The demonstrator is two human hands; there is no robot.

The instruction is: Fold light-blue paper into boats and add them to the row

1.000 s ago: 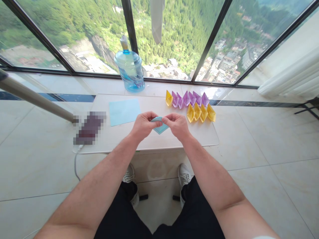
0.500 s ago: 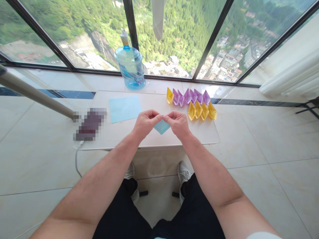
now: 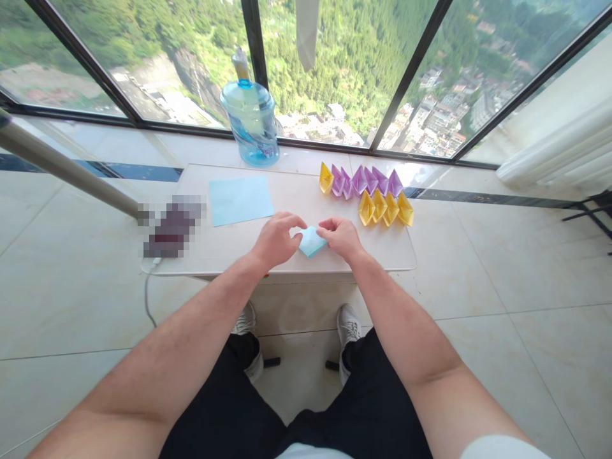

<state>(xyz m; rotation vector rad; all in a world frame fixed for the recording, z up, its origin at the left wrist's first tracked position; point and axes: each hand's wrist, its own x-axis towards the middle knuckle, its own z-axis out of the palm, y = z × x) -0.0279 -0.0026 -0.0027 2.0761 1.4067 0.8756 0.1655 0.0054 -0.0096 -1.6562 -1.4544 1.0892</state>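
A small folded piece of light-blue paper [image 3: 310, 243] lies low over the table between my hands, one corner pointing toward me. My right hand [image 3: 342, 236] pinches its right side between thumb and fingers. At its left edge is my left hand [image 3: 281, 239], thumb and fingers apart, the thumb tip close to the paper; whether it touches I cannot tell. A flat light-blue sheet [image 3: 241, 201] rests on the table beyond my left hand. Folded yellow paper boats [image 3: 378, 208] and purple paper boats [image 3: 359, 180] stand in rows beyond my right hand.
The low white table [image 3: 191, 258] stands before me. A pixelated dark object [image 3: 172, 226] with a cable [image 3: 147, 299] sits at its left side, near a slanting pole [image 3: 71, 166]. Behind stands a blue water jug [image 3: 251, 124] by the window. My shoes are below the table's front edge.
My left hand has let go of the folded paper and its fingers have spread. The paper has turned to show a broader, paler face. The view has shifted slightly.
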